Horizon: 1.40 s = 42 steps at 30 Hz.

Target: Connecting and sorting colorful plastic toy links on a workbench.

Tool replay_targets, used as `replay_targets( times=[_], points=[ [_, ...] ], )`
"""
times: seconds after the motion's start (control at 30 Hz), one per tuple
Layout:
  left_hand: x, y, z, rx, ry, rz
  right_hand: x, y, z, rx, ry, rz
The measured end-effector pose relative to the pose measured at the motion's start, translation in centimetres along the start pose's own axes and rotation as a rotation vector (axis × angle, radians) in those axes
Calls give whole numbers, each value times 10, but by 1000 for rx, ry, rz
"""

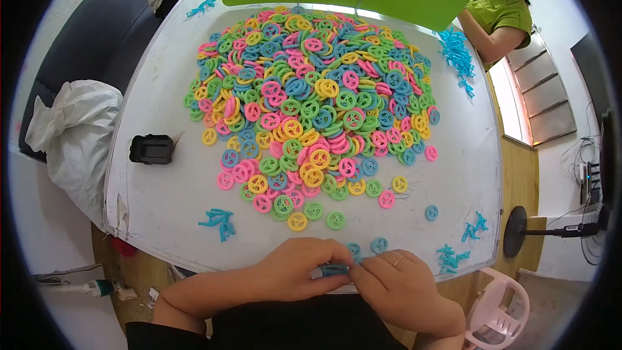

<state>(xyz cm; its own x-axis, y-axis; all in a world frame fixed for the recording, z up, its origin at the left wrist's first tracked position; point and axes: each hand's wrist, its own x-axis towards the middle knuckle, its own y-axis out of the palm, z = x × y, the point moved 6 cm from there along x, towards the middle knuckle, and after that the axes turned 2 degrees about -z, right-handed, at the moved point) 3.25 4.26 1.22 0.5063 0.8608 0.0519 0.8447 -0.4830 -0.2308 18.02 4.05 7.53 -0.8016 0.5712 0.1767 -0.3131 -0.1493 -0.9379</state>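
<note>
Right hand [403, 280] sits near blue wheel [379, 244], turquoise pieces [449, 260].

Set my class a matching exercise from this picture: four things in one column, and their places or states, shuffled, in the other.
Column one
1. Wheel heap
2. Black tray
3. White sack
4. Left hand

Column two
A. beside the table, to its left
B. holding a blue piece
C. on the table's left part
D. covering the table's middle

Pairs: 1-D, 2-C, 3-A, 4-B
</note>
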Motion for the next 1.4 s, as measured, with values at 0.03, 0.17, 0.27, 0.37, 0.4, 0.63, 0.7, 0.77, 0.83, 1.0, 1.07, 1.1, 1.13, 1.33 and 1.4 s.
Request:
replay_targets(
  times=[0.03, 0.17, 0.27, 0.37, 0.4, 0.63, 0.7, 0.77, 0.83, 1.0, 1.07, 1.1, 1.13, 1.33, 1.4],
  points=[
    [-2, 2, 6, -198, -135, 45, -1, -3, -2, 117, -8, -32],
    [-6, 8, 12, -439, -216, 99, -6, -7, -16, 449, 70, -48],
    [1, 3, -4, 103, 139, 33, -12, 3, -24, 556, 167, -60],
    [0, -2, -11, 290, 253, -97, -8, 8, -28, 586, 225, -20],
    [-1, -1, -13, 290, 252, -68, -7, 9, -31, 638, 290, -3],
    [-4, 5, -4, 297, 190, -74, 3, 16, -76, 680, 517, -78],
    [1, 4, -8, 284, 280, -64, 16, 19, -81, 488, 407, -207],
    [0, 5, -12, 274, 365, -57, 32, 29, -63, 209, 221, -159],
    [-2, 8, -13, 247, 347, -35, 36, 42, -54, 177, 211, -99],
    [0, 0, -13, 209, 356, -106, 36, 54, -55, 163, 228, -68],
    [0, -3, -13, 200, 363, -134, 36, 51, -59, 215, 224, -63],
    [0, -8, -13, 195, 324, -195, 35, 50, -61, 266, 222, -60],
    [0, -13, -12, 190, 285, -257, 34, 45, -61, 267, 220, -59],
    [-1, -30, 5, 65, 91, -437, -8, 46, -82, 1432, 868, -256],
    [1, -27, 6, 64, 77, -423, -8, 58, -69, 1517, 780, -299]
  ],
)
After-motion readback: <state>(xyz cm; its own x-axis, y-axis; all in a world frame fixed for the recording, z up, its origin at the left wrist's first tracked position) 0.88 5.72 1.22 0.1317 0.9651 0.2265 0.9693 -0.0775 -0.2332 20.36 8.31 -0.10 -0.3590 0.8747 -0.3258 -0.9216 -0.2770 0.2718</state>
